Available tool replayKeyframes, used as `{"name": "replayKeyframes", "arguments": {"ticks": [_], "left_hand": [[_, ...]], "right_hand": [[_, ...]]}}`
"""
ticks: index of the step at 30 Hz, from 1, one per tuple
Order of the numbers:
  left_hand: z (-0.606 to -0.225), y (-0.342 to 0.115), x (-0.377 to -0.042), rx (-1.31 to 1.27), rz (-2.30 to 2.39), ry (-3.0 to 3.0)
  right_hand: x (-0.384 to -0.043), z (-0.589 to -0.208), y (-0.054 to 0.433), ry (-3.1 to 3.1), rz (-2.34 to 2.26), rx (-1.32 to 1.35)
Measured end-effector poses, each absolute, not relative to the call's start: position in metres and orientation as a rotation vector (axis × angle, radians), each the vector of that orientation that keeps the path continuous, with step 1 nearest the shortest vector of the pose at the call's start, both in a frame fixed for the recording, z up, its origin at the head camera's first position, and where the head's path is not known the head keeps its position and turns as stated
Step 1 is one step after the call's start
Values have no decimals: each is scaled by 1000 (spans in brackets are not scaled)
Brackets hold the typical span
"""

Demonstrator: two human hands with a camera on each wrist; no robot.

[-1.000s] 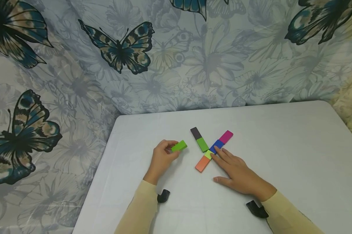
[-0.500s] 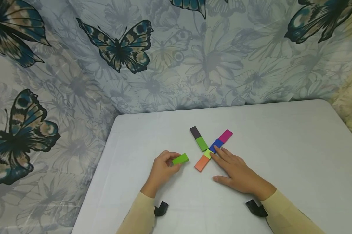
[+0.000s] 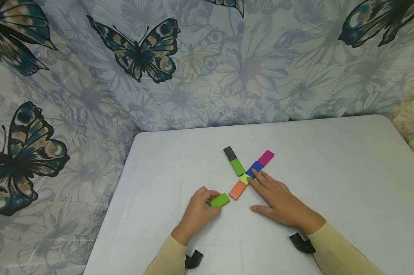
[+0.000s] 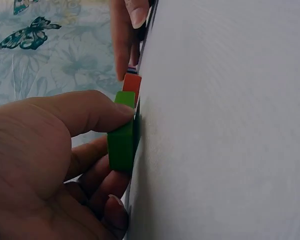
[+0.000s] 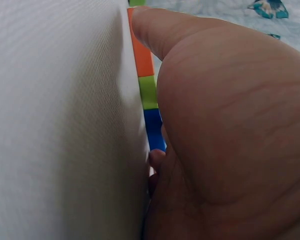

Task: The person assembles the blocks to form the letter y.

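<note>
My left hand [image 3: 199, 214] pinches a bright green block [image 3: 220, 200] between thumb and fingers, just left of the orange block [image 3: 238, 190]. In the left wrist view the thumb lies across this green block [image 4: 122, 145], close to the table surface. My right hand [image 3: 277, 202] lies with fingers extended, its fingertips on the blue block [image 3: 253, 170] and the yellow-green block [image 3: 245, 178]. Orange, yellow-green, blue and magenta [image 3: 266, 157] blocks form a slanting line. Another green block [image 3: 237, 167] and a dark block [image 3: 230, 153] branch off to the upper left.
The blocks lie on a white-covered table [image 3: 330, 160]. Behind and to the left hangs a floral cloth [image 3: 193, 103] with printed butterflies. Black straps [image 3: 302, 243] show beneath the cuffs of both sleeves.
My left hand has brought the green block toward me and slightly right, nearer the orange block. The right hand keeps its place on the blocks.
</note>
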State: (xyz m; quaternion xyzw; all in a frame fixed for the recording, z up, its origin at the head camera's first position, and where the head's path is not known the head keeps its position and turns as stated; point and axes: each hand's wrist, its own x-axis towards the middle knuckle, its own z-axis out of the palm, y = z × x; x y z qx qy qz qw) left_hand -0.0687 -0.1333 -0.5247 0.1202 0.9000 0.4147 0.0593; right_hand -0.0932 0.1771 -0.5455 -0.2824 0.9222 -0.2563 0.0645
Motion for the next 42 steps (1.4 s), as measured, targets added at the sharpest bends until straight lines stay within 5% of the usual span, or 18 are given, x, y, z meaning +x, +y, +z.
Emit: {"name": "replayKeyframes", "arguments": {"ticks": [42], "left_hand": [[-516,-135,-73,535,1202,2533]], "right_hand": [[-91,-539,176,2780,-785,-826]]}}
